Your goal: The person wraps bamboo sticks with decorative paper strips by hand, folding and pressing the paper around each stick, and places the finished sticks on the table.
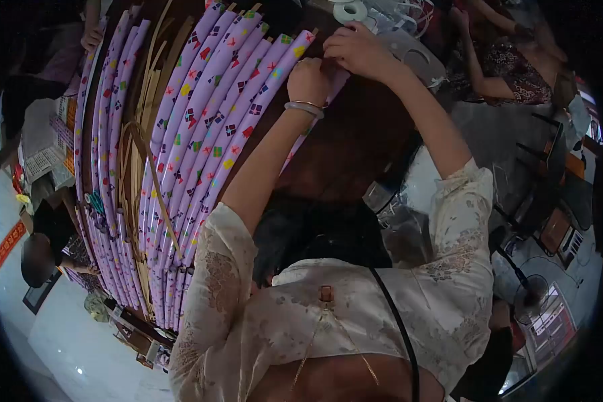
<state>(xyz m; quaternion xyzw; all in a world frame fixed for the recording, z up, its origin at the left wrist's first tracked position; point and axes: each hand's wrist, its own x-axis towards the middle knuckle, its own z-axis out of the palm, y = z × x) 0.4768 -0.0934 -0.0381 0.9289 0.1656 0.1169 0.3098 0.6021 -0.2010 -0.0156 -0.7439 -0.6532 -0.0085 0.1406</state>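
My left hand [309,82], with a bangle at its wrist, is closed near the upper end of a long stick wrapped in purple patterned paper [335,89]. Curled over that same end is my right hand [360,52], its fingertips close to my left fingers. Both hands hide the stick's tip, and my left forearm covers part of its length. Just left of my hands lies a row of similar wrapped sticks [211,127], several with bare ends poking out at the top.
Bare wooden strips [141,134] lie between two groups of wrapped sticks on the dark table [362,134]. Scissors [95,202] rest on the left group. A tape roll [350,11] and clear plastic items stand beyond my right hand. Other people sit left and at upper right; one person's hand [91,37] touches the sticks.
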